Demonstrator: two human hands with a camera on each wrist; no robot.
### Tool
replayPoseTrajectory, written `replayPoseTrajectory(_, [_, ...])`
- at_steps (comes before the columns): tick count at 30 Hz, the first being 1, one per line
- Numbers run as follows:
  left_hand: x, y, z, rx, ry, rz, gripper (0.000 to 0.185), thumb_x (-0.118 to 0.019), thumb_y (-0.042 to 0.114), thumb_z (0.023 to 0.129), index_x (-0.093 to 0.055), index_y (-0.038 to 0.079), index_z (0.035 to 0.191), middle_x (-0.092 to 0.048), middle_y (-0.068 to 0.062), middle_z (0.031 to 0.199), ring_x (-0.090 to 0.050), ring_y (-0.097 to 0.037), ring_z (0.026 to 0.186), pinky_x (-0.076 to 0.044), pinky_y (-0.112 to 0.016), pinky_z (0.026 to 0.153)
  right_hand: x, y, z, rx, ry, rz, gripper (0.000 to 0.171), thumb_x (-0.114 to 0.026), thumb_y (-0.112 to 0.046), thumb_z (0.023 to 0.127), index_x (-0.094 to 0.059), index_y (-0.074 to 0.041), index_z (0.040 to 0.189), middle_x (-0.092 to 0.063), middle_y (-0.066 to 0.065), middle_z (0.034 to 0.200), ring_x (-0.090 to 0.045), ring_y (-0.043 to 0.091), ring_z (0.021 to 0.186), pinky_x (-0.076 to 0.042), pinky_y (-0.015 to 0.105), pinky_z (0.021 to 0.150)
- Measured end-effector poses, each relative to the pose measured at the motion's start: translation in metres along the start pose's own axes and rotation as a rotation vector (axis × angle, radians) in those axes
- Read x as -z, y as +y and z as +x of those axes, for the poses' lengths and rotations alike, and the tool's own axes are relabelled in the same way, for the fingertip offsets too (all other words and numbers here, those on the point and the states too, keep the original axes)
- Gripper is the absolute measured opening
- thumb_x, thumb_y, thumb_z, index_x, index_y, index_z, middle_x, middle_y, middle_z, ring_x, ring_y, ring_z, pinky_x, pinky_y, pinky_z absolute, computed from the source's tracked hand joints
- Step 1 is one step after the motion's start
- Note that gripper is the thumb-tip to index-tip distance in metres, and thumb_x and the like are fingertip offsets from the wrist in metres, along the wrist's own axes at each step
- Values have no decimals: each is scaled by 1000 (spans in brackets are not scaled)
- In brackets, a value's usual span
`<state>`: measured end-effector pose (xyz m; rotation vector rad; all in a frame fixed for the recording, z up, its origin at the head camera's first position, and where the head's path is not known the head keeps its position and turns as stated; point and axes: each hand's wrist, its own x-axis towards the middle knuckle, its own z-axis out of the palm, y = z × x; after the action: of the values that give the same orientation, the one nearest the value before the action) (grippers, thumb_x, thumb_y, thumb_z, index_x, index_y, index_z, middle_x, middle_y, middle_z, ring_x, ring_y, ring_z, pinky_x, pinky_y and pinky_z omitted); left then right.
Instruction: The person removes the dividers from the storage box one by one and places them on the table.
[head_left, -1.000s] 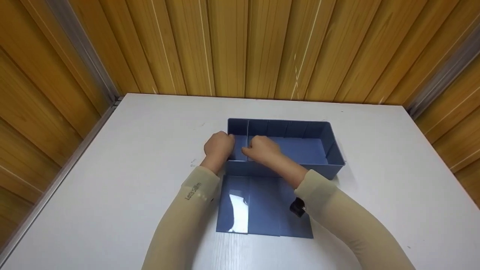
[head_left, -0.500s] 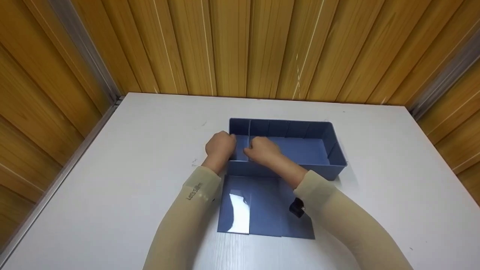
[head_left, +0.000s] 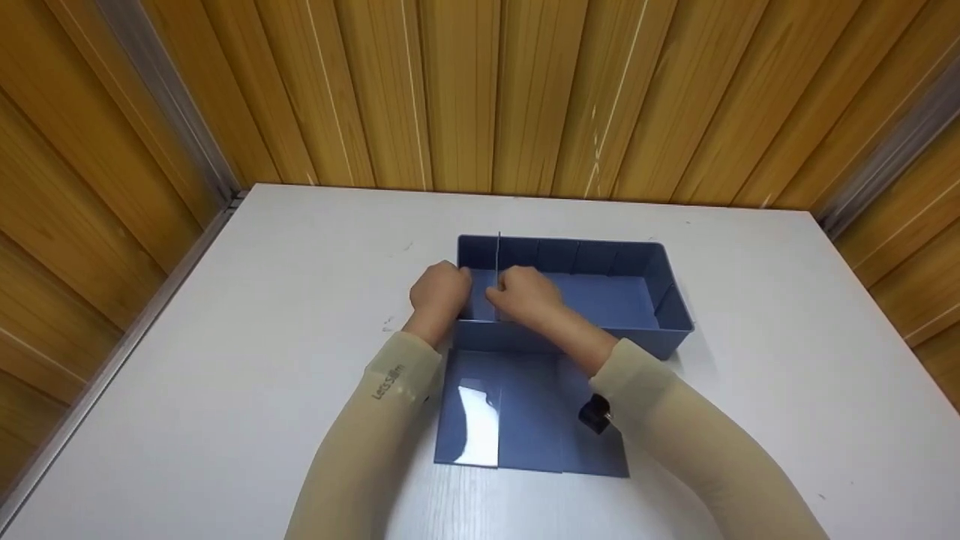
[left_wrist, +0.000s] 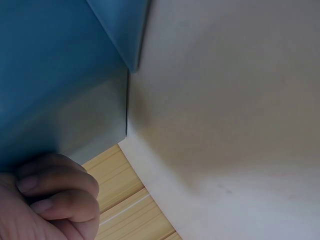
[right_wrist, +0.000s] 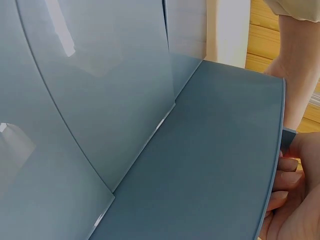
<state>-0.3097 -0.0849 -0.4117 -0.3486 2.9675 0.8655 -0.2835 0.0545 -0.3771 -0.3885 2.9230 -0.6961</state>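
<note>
Right hand (head_left: 525, 296): fingers curled, pinching an upright blue divider (head_left: 498, 259) inside the left end of the blue bin (head_left: 660, 334).
Left hand (head_left: 439, 292): curled round the bin's left wall, steadying it.
Step, as judged: drawing the divider from its slots; next calls for a straight upward pull.
Change: divider's top edge now stands above the rim; earlier it sat level.
Nearby: flat blue panels (head_left: 517, 412) on the white table (head_left: 225, 360).

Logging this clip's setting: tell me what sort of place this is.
Probably a small booth set up for bench work, not a lived-in room. A bare white table stands boxed in by wood-panel walls, and on it lie only a blue bin and flat blue sheets.
</note>
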Motion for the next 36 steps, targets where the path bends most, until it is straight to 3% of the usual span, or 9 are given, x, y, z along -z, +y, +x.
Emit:
replayPoseTrajectory(7, [1, 1, -1, -6, -5, 22, 46, -43, 33, 107, -75, 1, 106, -77, -16, 109, -70, -26, 87, -60, -46, 82, 2, 0, -1, 39, 33, 25, 44, -57, -17, 96, -39, -19, 56, -32, -9, 50, -30, 7, 48, -23, 23, 47])
replayPoseTrajectory(28, [1, 0, -2, 8, 10, -5, 42, -44, 32, 105, -75, 3, 103, -77, -14, 102, -59, -22, 77, -57, -42, 79, 20, -10, -7, 77, 117, 82, 43, -52, -17, 97, -36, -19, 57, -32, -7, 54, -28, 10, 52, -21, 25, 51])
replayPoseTrajectory(36, [1, 1, -1, 6, -15, 12, 46, -43, 33, 107, -76, 2, 105, -78, -15, 105, -63, -22, 77, -59, -44, 78, 28, -10, -9, 77, 145, 95, 43, -53, -17, 93, -35, -19, 54, -30, -8, 51, -25, 9, 50, -19, 24, 50])
